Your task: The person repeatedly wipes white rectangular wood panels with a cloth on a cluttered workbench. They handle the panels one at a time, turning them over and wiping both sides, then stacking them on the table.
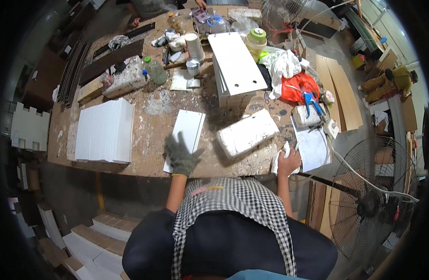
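Observation:
My left hand (182,157), in a grey work glove, lies with spread fingers over the near part of a narrow white panel (190,125) on the worktable. My right hand (290,162) is bare and closed round a crumpled white cloth (276,163) at the table's front edge. Between the hands, a little farther back, sits a white block-shaped bundle (248,132) with a stained surface. Beyond it rises a stack of white panels (235,60), the top one with round holes. Left of my gloved hand stands a pile of thin white boards (101,130).
The stained worktable (149,135) carries bottles, a white cup (193,66) and dark strips. On the right lie a red plastic bag (299,87), a blue-handled tool (310,103) and paper sheets (313,148). A large fan (367,203) stands close on my right, its cable near. Other people work beyond.

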{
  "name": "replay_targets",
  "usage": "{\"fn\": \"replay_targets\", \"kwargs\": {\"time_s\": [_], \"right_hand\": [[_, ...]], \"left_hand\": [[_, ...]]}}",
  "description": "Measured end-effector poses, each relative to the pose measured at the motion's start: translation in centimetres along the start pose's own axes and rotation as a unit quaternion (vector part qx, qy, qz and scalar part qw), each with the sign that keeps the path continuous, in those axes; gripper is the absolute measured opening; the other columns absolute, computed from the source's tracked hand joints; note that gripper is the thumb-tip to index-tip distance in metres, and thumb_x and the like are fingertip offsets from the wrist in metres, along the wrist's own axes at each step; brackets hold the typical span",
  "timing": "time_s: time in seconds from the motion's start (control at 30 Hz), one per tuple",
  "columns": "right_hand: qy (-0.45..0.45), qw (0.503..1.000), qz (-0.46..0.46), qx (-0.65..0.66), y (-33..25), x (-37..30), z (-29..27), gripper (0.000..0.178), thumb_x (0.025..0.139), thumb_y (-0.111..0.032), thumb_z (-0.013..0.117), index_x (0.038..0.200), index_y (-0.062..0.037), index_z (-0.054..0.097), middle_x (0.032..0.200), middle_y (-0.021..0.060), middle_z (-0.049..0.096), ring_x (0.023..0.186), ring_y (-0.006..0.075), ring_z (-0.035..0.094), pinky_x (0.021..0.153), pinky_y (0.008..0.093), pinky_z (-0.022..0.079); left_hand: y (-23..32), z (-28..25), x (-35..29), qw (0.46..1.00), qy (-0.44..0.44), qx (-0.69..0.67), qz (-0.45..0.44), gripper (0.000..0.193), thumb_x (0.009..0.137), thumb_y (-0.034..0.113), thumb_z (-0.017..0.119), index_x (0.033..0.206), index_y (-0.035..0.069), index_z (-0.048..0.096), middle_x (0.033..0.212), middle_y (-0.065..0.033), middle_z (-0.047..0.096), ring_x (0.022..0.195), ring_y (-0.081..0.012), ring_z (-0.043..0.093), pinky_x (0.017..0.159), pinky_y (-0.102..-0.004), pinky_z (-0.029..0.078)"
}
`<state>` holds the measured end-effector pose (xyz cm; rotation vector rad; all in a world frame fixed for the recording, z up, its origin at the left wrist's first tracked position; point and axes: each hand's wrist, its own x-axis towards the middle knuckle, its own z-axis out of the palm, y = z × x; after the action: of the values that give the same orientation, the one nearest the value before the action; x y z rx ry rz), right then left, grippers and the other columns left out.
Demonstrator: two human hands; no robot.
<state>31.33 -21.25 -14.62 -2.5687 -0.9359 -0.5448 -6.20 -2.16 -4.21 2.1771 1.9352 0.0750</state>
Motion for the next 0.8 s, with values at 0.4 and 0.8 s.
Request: {"fn": "replay_targets", "kwargs": {"time_s": [0.4, 0.8], "right_hand": [[0.011, 0.999, -0.032, -0.024, 0.9, 0.0, 0.8, 0.036, 0.077, -0.032, 0.068, 0.103, -0.0072, 0.067, 0.098, 0.0140, 0.062, 0.092, 0.0370, 0.059, 0.076, 0.0522, 0.045], [0.001, 0.999, -0.032, 0.000, 0.0, 0.4, -0.2, 0.040, 0.075, -0.029, 0.069, 0.108, -0.0068, 0.067, 0.098, 0.0149, 0.062, 0.093, 0.0383, 0.059, 0.080, 0.0520, 0.046]], "left_hand": [[-5.9, 0.7, -5.3, 0.993, -0.060, 0.023, -0.098, 0.122, 0.064, 0.060, 0.083, 0.156, 0.006, 0.024, 0.149, -0.0331, 0.034, 0.141, -0.0482, 0.028, 0.117, -0.0574, 0.022], [-10.3, -6.4, -9.3, 0.612, -0.281, -0.736, -0.067, 0.087, 0.081, 0.029, 0.076, 0.154, 0.004, 0.036, 0.142, -0.0133, 0.051, 0.124, -0.0232, 0.054, 0.105, -0.0394, 0.048]]}}
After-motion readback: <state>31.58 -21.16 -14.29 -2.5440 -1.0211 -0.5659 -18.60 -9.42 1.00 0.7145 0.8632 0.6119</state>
